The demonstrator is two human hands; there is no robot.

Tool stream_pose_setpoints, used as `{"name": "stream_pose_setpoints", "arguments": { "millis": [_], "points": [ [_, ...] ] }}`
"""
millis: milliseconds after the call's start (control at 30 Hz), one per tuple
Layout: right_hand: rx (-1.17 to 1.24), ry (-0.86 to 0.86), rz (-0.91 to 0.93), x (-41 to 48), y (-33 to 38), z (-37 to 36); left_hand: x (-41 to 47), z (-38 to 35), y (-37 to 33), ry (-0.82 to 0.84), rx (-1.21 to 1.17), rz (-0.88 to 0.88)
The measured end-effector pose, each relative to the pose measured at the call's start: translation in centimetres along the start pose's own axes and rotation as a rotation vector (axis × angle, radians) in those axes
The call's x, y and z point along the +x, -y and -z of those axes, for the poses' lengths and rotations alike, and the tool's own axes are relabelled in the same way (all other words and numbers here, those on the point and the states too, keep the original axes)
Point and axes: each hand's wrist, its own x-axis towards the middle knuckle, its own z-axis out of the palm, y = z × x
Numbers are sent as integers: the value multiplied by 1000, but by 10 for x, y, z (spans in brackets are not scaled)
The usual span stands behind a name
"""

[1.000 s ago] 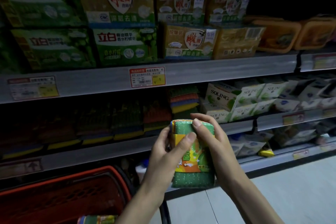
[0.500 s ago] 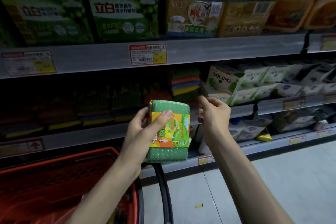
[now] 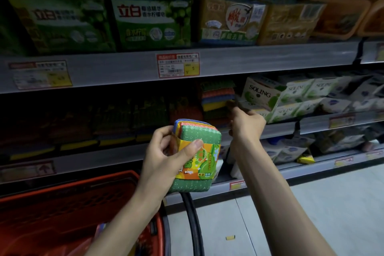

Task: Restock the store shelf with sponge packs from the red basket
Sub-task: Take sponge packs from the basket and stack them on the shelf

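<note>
My left hand point(image 3: 166, 160) grips a sponge pack point(image 3: 199, 158), green on its face with an orange-and-yellow paper band, upright in front of the middle shelf point(image 3: 116, 156). My right hand point(image 3: 246, 124) reaches to the stacked sponge packs point(image 3: 218, 100) on that shelf, its fingertips at the stack's right edge. Its fingers are hidden behind the hand, so its grip cannot be told. The red basket point(image 3: 68, 210) sits at lower left, with one more sponge pack point(image 3: 100, 229) showing inside it.
Green and yellow detergent bags point(image 3: 151, 21) fill the upper shelf, with price tags point(image 3: 178, 65) on its edge. White SOLING boxes point(image 3: 264, 93) stand right of the sponges. A black basket handle point(image 3: 193, 224) runs down over the grey floor point(image 3: 311, 214).
My right hand has let go of the pack and reached forward to the sponge stack on the shelf. My left hand keeps the pack, now lower and to the left.
</note>
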Motion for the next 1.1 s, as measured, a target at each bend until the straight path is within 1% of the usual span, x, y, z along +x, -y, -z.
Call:
{"name": "stream_pose_setpoints", "arguments": {
  "millis": [67,233,333,400,767,1100],
  "points": [
    [40,9,-59,2,1,-2,-1,1,1,-10,-8,-4],
    [332,41,-258,-5,5,-5,-3,1,0,-6,-6,-15],
    [432,76,-344,-5,3,-2,-3,1,0,-1,-8,-21],
    [452,92,-376,-3,2,1,-4,0,-1,1,-6,-22],
    [396,181,-348,-3,1,13,-6,0,4,-3,15,-4],
    [339,128,-300,-12,4,17,-4,-4,-2,-9,12,-12]
  ]
}}
